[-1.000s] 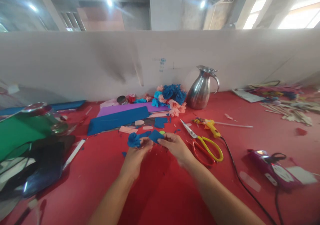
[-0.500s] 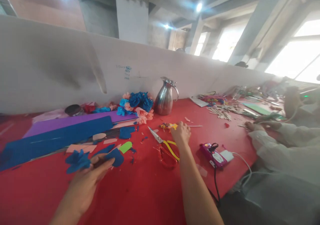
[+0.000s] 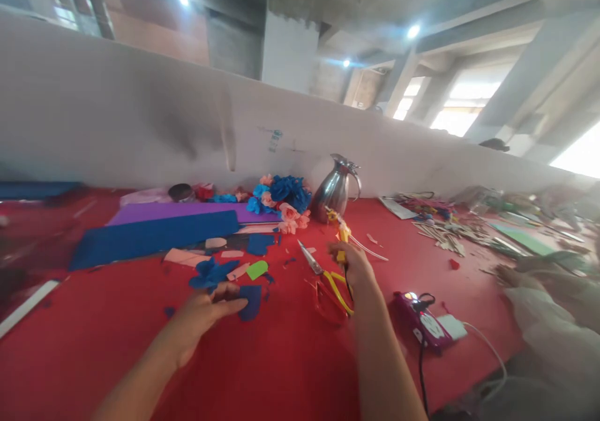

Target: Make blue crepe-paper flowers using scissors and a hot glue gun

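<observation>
Desk [image 3: 281,371]: we see a red top, strewn with blue and pink scraps.
Blue sheet [image 3: 159,240]: flat and dark, lying left of centre, in front of a purple sheet [image 3: 187,213].
Scissors [image 3: 320,271]: lying between the two hands, points away from us, one handle loop yellow, the other red.
Left hand [image 3: 206,313]: thumb and fingers pinched together on a blue paper flower [image 3: 213,273] and a blue petal [image 3: 252,303].
Right hand [image 3: 355,265]: fingers clamped around the grip of a yellow glue gun [image 3: 344,233].
Yellow glue gun: bright body, mottled front end aimed away from us, crossing the steel jug [image 3: 334,190] in our view; a black cord trails below the grip.
Blue paper flower: above the left hand's fingers, deep blue, its petals spread and ruffled; we find its centre too blurred to read.
Blue petal: at the left thumb's tip, flat, plain, rounded along its lower edge.
Green cutout [image 3: 257,270]: lime, round-ended, just beyond the petal.
</observation>
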Demonstrator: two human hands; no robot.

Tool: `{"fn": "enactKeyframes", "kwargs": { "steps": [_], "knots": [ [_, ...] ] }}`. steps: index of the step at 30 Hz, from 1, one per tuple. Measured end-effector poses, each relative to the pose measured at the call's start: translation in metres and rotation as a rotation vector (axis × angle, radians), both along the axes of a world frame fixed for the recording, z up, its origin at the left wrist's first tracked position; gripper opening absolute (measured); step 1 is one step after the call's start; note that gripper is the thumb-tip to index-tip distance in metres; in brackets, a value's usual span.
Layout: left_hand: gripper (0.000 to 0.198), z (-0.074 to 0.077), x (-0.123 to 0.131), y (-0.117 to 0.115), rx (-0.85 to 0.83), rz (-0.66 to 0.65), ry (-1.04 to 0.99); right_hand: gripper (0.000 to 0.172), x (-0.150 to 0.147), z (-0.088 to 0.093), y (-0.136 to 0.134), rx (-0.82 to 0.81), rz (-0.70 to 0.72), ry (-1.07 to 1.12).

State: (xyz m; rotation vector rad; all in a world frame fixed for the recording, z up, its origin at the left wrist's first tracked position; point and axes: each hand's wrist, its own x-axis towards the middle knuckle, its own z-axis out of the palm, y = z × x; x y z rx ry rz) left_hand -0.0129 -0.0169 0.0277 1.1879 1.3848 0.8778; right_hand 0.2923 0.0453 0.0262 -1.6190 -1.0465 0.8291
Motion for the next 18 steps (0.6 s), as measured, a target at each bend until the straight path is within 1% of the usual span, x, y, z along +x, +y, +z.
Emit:
{"fn": "enactKeyframes", "kwargs": {
  "steps": [2,3,4,6,7,9,10,13,15,17,18],
  "knots": [
    [0.027,0.000,-0.003,-0.001,-0.043,-0.005,0.026,0.019,-0.008,0.006,-0.003,-0.016,0.116,0.136],
    [0.027,0.000,-0.004,-0.001,-0.091,-0.021,0.044,0.020,-0.013,0.008,-0.005,-0.029,0.175,0.242],
    [0.026,-0.001,-0.005,-0.001,-0.100,0.009,0.060,0.019,-0.019,0.009,-0.006,-0.043,0.224,0.395],
    [0.026,-0.004,-0.006,-0.001,-0.095,0.030,0.048,0.018,-0.030,0.009,-0.009,-0.052,0.252,0.636],
    [0.029,-0.006,-0.006,0.000,-0.087,0.023,0.039,0.021,-0.036,0.008,-0.010,-0.045,0.239,0.701],
    [0.030,-0.010,-0.006,0.002,-0.060,-0.010,0.035,0.030,-0.045,0.006,-0.013,-0.005,0.212,0.698],
    [0.029,-0.012,-0.006,0.003,-0.030,0.005,0.045,0.034,-0.048,0.006,-0.014,0.024,0.220,0.674],
    [0.021,-0.017,-0.007,0.006,0.056,-0.018,0.063,0.040,-0.052,0.007,-0.019,0.108,0.297,0.574],
    [0.019,-0.019,-0.008,0.006,0.070,-0.046,0.022,0.040,-0.052,0.008,-0.022,0.113,0.347,0.468],
    [0.022,-0.022,-0.008,0.007,0.052,-0.053,-0.011,0.040,-0.051,0.010,-0.024,0.080,0.404,0.343],
    [0.024,-0.024,-0.009,0.007,0.048,-0.051,0.003,0.040,-0.051,0.010,-0.026,0.064,0.436,0.283]
  ]
}}
